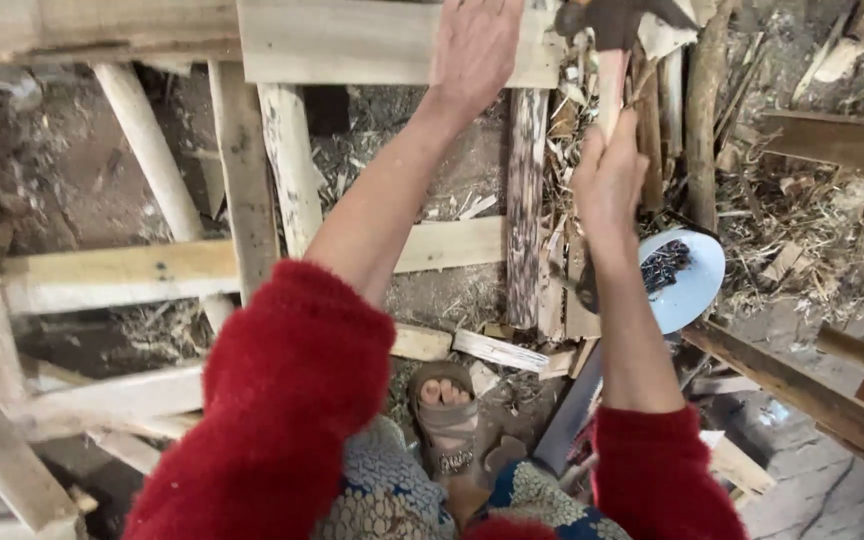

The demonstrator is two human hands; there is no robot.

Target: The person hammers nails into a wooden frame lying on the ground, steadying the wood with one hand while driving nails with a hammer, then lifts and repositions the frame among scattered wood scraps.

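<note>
Left hand (472, 45) pressing flat, fingers together, on wooden plank (352, 42); right hand (607, 180) gripping hammer (614, 60) handle, head raised beside plank's right end

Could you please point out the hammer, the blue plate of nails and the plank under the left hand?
hammer (607, 85), head view, on its wooden handle.
blue plate (697, 285), head view, on its bare rim.
plank (352, 45), head view, on its flat face.

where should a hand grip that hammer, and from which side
Low on the pale wooden handle, far from the dark head, coming from below. The hammer stands head-up with its shaft pointing down toward the person; the right hand wraps the lower shaft, while the left hand lies flat on the plank.
</note>
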